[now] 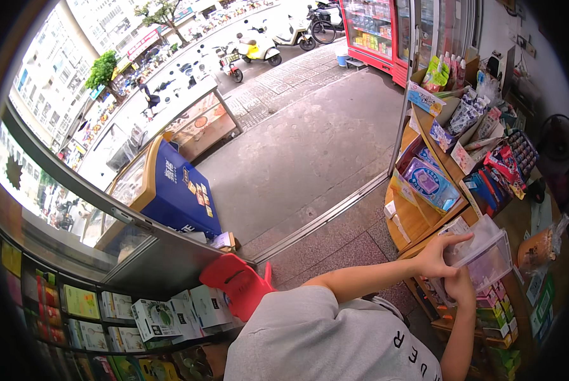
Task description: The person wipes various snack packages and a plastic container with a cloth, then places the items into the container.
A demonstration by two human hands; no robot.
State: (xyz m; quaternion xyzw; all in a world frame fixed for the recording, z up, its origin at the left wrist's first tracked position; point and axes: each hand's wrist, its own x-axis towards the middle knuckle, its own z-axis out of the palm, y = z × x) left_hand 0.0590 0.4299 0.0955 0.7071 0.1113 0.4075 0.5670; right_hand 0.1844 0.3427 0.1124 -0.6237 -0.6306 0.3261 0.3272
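A clear plastic box is held over the edge of the wooden counter at the right. My left hand reaches across to its near side, thumb and fingers spread around the corner of the box. Just below, my right hand grips the box from underneath, close to my left thumb. Parts of the fingers are hidden behind the plastic. What the box contains is hard to make out. Small cartons in pink and green are stacked below the box.
Packaged goods crowd the counter, with a wrapped brown cup at its right. A red plastic chair stands behind my left arm. Boxed goods fill the shelf at lower left. A metal door track crosses the floor.
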